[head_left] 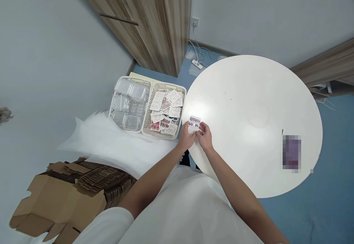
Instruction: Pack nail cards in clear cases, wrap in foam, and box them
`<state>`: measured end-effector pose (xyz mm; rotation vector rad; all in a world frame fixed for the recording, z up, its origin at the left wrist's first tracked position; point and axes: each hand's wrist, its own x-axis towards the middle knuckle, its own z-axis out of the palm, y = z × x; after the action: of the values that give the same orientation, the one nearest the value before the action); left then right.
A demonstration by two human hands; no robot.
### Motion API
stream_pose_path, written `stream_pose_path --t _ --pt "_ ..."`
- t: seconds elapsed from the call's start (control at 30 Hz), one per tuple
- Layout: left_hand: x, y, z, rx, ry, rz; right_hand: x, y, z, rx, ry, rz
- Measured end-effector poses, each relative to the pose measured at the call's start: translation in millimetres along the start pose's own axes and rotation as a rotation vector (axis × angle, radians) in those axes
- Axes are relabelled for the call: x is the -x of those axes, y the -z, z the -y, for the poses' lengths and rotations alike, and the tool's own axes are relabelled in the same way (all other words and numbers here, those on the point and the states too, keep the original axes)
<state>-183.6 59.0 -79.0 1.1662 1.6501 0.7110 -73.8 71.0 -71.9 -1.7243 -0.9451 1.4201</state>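
A small card of press-on nails (194,120), with purple and bluish nails in rows on a white backing, is held near the left edge of the round white table (249,89). My left hand (186,138) grips its left side. On the opposite side, my right hand (205,136) has curled fingers against the card's right edge, with its thumb near the bottom. Just left of my hands, a white basket (170,138) contains many similar cards, some with their printed white sides up and some with red, pink or dark nails showing.
A second basket (111,105) with stacked clear plastic boxes (132,105) adjoins the first. White sheets (121,144) and flattened brown cardboard boxes (66,196) lie at lower left. A pixelated purple object (292,152) is on the table's right side. Beyond stands a wooden cabinet (155,19).
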Motion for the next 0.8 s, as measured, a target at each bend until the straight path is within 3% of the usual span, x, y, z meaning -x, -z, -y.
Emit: stream_pose_path --t 0.2,0.37,0.63,0.8 --pt "7 0.2 4 0.025 0.021 -0.032 8 10 1 0.028 0.02 0.016" --pt "30 0.9 6 0.054 0.034 -0.048 27 36 -2 0.07 0.046 0.049" --pt "107 3.0 13 0.078 0.055 -0.153 65 82 -15 0.189 0.126 0.108" --pt "160 14.5 16 0.094 0.113 -0.238 84 93 -23 0.202 0.165 0.19"
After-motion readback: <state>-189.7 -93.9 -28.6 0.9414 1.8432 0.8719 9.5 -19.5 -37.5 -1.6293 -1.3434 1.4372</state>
